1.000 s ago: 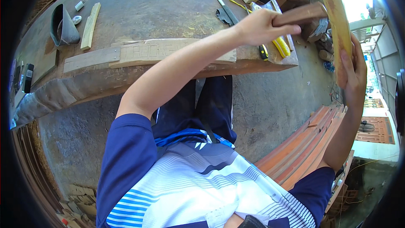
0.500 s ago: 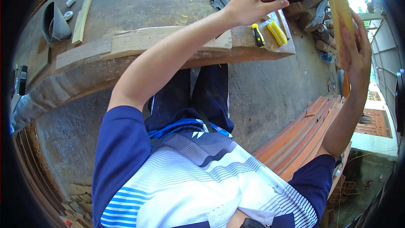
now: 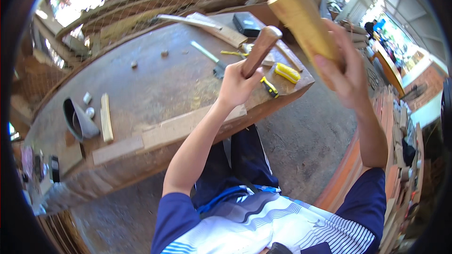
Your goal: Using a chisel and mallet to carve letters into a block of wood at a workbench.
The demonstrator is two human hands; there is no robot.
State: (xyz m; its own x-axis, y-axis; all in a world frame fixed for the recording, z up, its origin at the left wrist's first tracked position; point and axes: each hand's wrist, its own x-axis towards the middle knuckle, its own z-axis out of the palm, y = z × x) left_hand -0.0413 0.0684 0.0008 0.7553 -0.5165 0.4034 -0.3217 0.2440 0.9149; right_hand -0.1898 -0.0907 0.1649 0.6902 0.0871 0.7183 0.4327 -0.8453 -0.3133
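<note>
Block (image 3: 307, 30) is slanting upward in the right hand (image 3: 347, 76), whose grip is wrapping its lower part, thumb in front. Stick (image 3: 260, 52) is sitting in the left hand's (image 3: 236, 84) grip, fingers curling tightly round it. Both are hanging above the bench (image 3: 155, 84), near its right corner; screwdriver (image 3: 269, 88) is lying below.

Progress: pieces are showing separate, none joined; what is left, cannot judge.

Versus previous: stick end, earlier overlapping the block's edge, is now showing apart; view is taking in more bench.

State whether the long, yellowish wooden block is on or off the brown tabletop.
Off: the right hand grips the block, holding it up.
</note>
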